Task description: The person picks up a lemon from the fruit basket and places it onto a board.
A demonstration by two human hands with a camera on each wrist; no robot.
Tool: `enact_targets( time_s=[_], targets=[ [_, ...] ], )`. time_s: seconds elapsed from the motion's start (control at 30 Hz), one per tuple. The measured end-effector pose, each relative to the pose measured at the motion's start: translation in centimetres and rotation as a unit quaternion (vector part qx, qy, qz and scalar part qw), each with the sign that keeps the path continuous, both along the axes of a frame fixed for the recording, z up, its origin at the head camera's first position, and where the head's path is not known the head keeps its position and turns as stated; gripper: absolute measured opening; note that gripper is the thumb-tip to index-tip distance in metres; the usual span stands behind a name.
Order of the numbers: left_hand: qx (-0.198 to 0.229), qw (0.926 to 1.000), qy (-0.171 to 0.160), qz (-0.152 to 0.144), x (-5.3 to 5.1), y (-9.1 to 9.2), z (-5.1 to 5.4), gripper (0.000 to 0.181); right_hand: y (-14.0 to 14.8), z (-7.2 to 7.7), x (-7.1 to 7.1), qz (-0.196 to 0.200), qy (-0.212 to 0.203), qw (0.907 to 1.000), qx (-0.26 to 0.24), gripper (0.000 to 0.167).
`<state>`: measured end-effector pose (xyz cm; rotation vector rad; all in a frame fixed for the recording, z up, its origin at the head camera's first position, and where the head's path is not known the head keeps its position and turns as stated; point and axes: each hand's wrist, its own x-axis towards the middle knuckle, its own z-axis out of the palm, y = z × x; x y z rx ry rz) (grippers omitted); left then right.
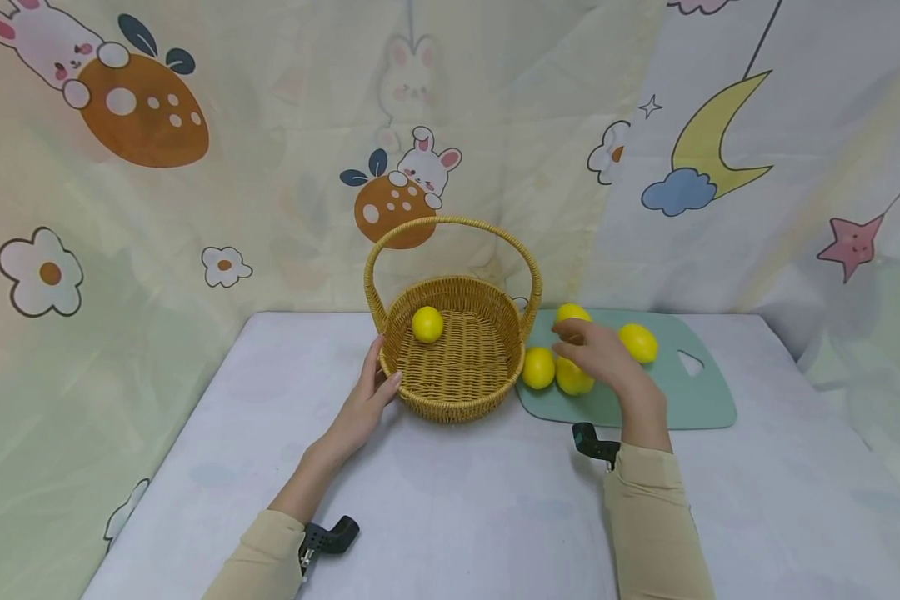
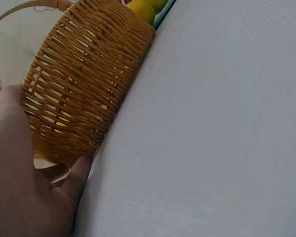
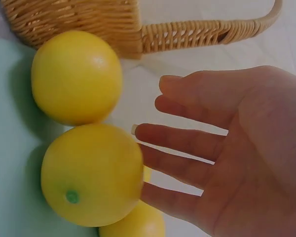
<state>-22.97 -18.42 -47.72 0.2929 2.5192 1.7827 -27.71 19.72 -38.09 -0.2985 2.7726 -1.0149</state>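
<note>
A wicker basket with a tall arched handle stands on the table, one round yellow citrus fruit inside it. My left hand holds the basket's left side, thumb and fingers spread against the weave. Over the green cutting board, my right hand hovers with fingers extended and nothing in its grasp. Several more yellow citrus fruits lie on the board. In the right wrist view the fingertips are right beside a fruit with a green stem mark; whether they touch it I cannot tell.
The board lies close to the basket's right side, with a cutout near its right end. A white cloth covers the table. Behind it hangs a printed curtain with rabbits, flowers and a moon.
</note>
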Motion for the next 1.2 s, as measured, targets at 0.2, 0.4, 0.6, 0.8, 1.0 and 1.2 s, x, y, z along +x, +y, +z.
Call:
enact_targets(
  time_s=[0.2, 0.4, 0.6, 0.8, 1.0, 1.2],
  targets=[
    [-0.004, 1.0000, 0.002, 0.001, 0.1, 0.0, 0.0, 0.072, -0.9, 1.0, 0.5, 0.014, 0.035, 0.9993, 0.003, 0.042],
    [-0.004, 1.0000, 0.001, 0.000, 0.0, 0.0, -0.1, 0.071, -2.2, 1.8, 0.8, 0.037, 0.062, 0.9974, -0.004, 0.042],
    [-0.004, 1.0000, 0.000, 0.000, 0.1, 0.0, 0.0, 0.071, -3.0, 2.4, 1.2, 0.044, 0.075, 0.9961, 0.014, 0.041],
    [-0.005, 1.0000, 0.000, 0.001, 0.0, -0.1, -0.1, 0.071, -3.0, 3.0, 2.0, 0.068, 0.037, 0.9962, 0.041, 0.040],
    [-0.009, 1.0000, 0.001, 0.003, -0.1, -0.1, -0.2, 0.072, -4.2, 3.6, 3.1, 0.117, -0.022, 0.9914, 0.055, 0.045],
    [-0.009, 1.0000, -0.002, 0.002, 0.0, -0.1, -0.1, 0.071, -5.7, 3.8, 3.8, 0.123, 0.004, 0.9893, 0.077, 0.045]
  ],
)
